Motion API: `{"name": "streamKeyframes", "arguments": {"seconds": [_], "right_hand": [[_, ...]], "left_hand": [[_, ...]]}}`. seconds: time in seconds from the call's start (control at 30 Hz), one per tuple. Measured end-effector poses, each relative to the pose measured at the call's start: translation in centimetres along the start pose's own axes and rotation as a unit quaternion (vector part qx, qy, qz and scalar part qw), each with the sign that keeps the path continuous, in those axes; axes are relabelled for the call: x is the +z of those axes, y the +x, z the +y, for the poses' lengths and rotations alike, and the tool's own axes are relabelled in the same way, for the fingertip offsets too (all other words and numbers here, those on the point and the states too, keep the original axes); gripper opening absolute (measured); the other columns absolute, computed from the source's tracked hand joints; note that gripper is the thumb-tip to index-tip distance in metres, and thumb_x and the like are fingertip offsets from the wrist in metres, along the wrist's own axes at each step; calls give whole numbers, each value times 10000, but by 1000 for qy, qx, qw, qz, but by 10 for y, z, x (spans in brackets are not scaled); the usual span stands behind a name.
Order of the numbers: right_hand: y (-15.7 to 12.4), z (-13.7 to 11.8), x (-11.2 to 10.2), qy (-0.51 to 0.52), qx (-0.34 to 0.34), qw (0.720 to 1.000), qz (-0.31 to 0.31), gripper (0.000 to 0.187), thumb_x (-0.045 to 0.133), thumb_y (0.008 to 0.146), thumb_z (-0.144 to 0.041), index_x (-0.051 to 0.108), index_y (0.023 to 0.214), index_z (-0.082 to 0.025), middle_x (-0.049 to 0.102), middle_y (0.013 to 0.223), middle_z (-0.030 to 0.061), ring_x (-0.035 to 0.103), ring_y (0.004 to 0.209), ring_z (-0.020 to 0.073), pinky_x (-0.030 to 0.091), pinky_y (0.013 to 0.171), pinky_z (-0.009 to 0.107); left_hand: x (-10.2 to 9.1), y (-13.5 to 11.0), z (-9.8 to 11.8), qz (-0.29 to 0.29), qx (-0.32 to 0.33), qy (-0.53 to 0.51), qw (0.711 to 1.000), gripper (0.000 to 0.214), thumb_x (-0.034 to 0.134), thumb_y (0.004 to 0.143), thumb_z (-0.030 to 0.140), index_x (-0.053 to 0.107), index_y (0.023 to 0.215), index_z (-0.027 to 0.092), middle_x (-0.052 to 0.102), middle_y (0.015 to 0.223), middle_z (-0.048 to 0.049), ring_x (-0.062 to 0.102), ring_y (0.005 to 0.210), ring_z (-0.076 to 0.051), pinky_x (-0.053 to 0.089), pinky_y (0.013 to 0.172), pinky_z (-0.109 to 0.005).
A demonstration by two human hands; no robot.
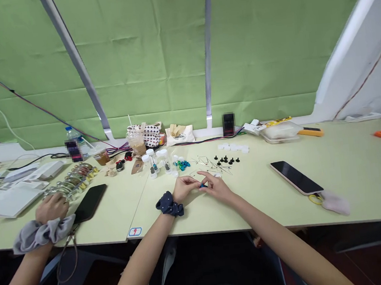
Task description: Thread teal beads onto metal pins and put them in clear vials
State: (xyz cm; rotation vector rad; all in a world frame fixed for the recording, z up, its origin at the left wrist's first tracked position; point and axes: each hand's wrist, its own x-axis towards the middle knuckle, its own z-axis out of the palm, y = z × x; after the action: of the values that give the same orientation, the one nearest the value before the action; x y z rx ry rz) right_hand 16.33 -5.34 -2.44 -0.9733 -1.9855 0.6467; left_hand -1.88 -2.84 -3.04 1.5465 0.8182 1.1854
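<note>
Along a pale green desk [252, 208] made of two joined tops, a green cloth blind [141, 61] hangs behind in three panels, split by two metal strips [206, 45], and a white wall [366, 69] closes off the right side.

At the middle of the front edge, the person's left hand [183, 188] and right hand [217, 187] meet just above the desk, both closed on one small blue bead [202, 185]. The fingers partly hide it, so its exact shape cannot be told. A navy scrunchie [169, 204] circles the left wrist.

Just behind the hands lies a loose tangle of thin wire pins [209, 165], too crossed to count. Nearby are one heap of teal beads [182, 164], about four small clear vials [153, 162] with white caps, about ten black knobs [226, 160] and about six white tabs [233, 147].

Farther back stand one water bottle [73, 139], two plastic cups [136, 142] and two cloth bags [145, 135]. Two phones lie on the desk: a dark one [89, 203] at the left and a pink-edged one [296, 177] at the right. At the far left, a co-worker's hand [51, 208], with a grey scrunchie [43, 234] on the wrist, rests beside the dark phone.
</note>
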Motion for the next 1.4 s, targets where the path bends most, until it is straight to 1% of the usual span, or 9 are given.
{"name": "streamKeyframes", "arguments": {"seconds": [0.27, 0.37, 0.47, 0.57, 0.73, 1.0, 1.17, 1.27, 1.4], "right_hand": [[-4, -3, 9, 36, 0, 998, -60, 531, 517, 822, -217, 398, 1338, -258, 608, 782, 2, 456, 468, 68, 425, 540, 221], [-5, -4, 11, 80, 22, 995, -61, 472, 501, 827, -250, 425, 1292, -246, 594, 826, 14, 464, 432, 52, 430, 502, 219], [-6, -6, 11, 128, 52, 988, -68, 396, 479, 838, -316, 447, 1225, -234, 585, 835, 20, 460, 411, 50, 417, 438, 207], [-6, -10, 11, 150, 66, 984, -73, 346, 440, 859, -368, 462, 1174, -227, 583, 790, 12, 437, 398, 50, 402, 400, 193], [-6, -15, 9, 150, 73, 983, -77, 326, 393, 882, -425, 485, 1118, -220, 594, 728, -3, 437, 371, 48, 406, 392, 186], [-5, -12, 12, 187, 81, 978, -37, 336, 385, 882, -475, 456, 1106, -235, 612, 770, 4, 472, 376, 62, 404, 367, 192], [13, -23, 0, 233, 47, 962, 135, 352, 352, 891, -504, 378, 1116, -235, 630, 873, 49, 536, 458, 90, 457, 444, 228], [30, -38, -7, 235, 25, 948, 215, 376, 306, 897, -529, 337, 1131, -236, 635, 948, 84, 534, 487, 97, 467, 477, 243], [47, -52, -4, 220, -4, 953, 207, 357, 302, 905, -519, 352, 1129, -246, 646, 948, 79, 500, 468, 94, 443, 476, 245]], "left_hand": [[-2, -1, 0, -14, 24, 18, 999, 248, 752, 608, 327, 604, 661, 135, 637, 634, -28, 597, 607, -148, 474, 622, -292], [-13, 3, 1, 142, 88, 106, 980, 303, 581, 764, 405, 514, 588, 169, 535, 577, 0, 525, 582, -132, 427, 602, -279], [-27, 11, -3, 353, 119, 239, 897, 261, 558, 779, 422, 474, 684, 194, 491, 688, -15, 498, 699, -173, 405, 683, -318], [-38, 21, -13, 409, 88, 354, 836, 307, 633, 714, 424, 465, 824, 192, 483, 873, -74, 467, 901, -249, 363, 823, -403], [-45, 32, -29, 392, 40, 416, 819, 380, 672, 675, 430, 461, 875, 186, 454, 929, -97, 442, 970, -305, 331, 851, -453], [-42, 27, -21, 333, 25, 436, 836, 244, 584, 742, 378, 485, 825, 171, 489, 853, -88, 480, 852, -256, 364, 771, -395], [-25, 11, -13, 120, 56, 330, 934, 191, 600, 699, 310, 457, 751, 194, 460, 659, 25, 441, 594, -135, 358, 583, -267], [-11, 4, -6, 27, 81, 298, 951, 195, 617, 662, 282, 452, 705, 187, 462, 648, 37, 422, 577, -110, 339, 556, -239], [-3, 2, 3, -5, 93, 288, 953, 198, 618, 655, 270, 441, 682, 184, 448, 629, 40, 401, 567, -101, 325, 542, -234]]}}
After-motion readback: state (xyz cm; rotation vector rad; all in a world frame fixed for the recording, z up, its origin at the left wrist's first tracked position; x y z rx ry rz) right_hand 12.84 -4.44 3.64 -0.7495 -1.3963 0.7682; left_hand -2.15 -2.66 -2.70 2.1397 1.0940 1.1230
